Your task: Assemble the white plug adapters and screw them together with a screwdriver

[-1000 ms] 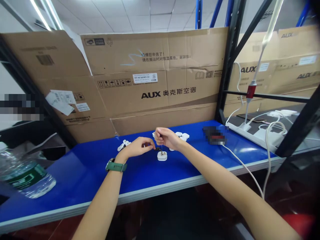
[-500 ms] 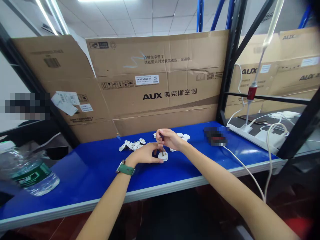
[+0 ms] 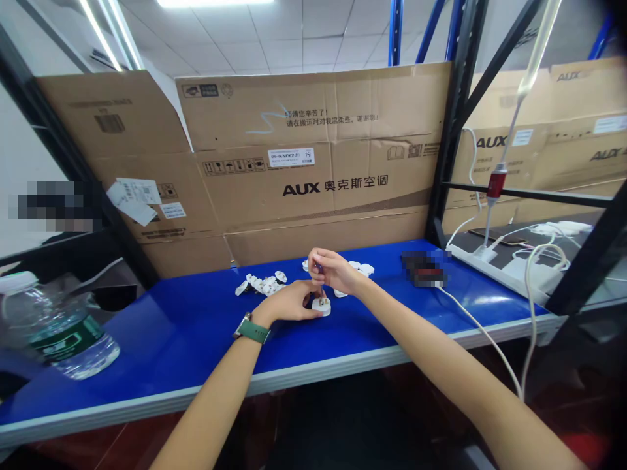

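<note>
A small white plug-like piece (image 3: 321, 309) with brass-coloured metal parts on top rests on the blue tabletop. My left hand (image 3: 292, 303), with a green watch strap at its wrist, pinches this piece between thumb and fingers. Above it, my right hand (image 3: 332, 271) is closed around a screwdriver (image 3: 319, 267) held upright. Its thin shaft points down at the piece; the tip is too small to make out clearly. Behind the left hand lies a pile of small white parts (image 3: 263, 284). More white pieces (image 3: 362, 268) lie behind the right hand, partly hidden by it.
A water bottle (image 3: 63, 333) stands at the left of the blue table (image 3: 186, 352). A dark, blurred-out device (image 3: 422, 268) with a white cable (image 3: 480, 331) sits at the right. Cardboard (image 3: 313, 222) walls the back, and a black metal post (image 3: 443, 170) rises at right.
The camera view has shifted slightly. Both hands stay at the white piece, and the right hand's fingers have turned a little around the screwdriver.
</note>
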`<state>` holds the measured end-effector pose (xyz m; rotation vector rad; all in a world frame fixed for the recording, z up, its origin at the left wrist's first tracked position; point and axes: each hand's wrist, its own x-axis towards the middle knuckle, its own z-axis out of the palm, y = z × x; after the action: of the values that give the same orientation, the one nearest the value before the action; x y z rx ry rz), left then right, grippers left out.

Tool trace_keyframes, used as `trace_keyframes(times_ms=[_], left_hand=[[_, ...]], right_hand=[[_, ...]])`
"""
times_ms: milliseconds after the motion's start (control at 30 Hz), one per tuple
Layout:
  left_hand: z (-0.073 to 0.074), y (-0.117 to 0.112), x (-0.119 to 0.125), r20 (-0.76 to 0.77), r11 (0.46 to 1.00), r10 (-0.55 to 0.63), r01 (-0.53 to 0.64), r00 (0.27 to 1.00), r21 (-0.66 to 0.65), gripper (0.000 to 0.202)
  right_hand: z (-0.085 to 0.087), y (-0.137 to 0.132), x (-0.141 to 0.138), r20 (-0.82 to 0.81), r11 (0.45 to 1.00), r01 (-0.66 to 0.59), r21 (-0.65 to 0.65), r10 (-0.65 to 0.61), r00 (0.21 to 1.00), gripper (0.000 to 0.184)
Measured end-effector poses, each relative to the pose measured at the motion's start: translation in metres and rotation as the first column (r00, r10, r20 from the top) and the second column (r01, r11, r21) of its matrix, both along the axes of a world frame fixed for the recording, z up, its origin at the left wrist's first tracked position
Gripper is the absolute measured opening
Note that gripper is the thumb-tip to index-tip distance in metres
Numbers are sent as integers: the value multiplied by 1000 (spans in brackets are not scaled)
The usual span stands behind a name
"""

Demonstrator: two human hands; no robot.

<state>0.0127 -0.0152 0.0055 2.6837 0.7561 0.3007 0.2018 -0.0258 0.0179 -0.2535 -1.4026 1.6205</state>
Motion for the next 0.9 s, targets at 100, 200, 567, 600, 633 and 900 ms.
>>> trace_keyframes(times_ms=[100, 200, 567, 600, 633, 900], left_hand=[[-2, 1, 0, 12, 1000, -2, 2, 1000, 5, 36], [-2, 1, 0, 19, 1000, -13, 13, 1000, 12, 35], [-2, -1, 1, 7, 999, -18, 17, 1000, 32, 31], [-2, -1, 1, 7, 999, -14, 14, 1000, 33, 31], [-2, -1, 1, 6, 999, -11, 11, 1000, 33, 31], [-2, -1, 1, 21, 1000, -1, 1, 1000, 14, 32]], right_hand=[[-1, 0, -1, -26, 1000, -26, 5, 27, 999, 27], [-4, 2, -2, -28, 999, -45, 26, 46, 999, 29], [-9, 4, -5, -5, 996, -35, 85, 35, 999, 36], [-9, 4, -5, -6, 995, -37, 87, 38, 999, 36], [-9, 4, -5, -6, 995, -39, 90, 40, 999, 36], [-11, 6, -4, -23, 992, -63, 112, 66, 998, 35]])
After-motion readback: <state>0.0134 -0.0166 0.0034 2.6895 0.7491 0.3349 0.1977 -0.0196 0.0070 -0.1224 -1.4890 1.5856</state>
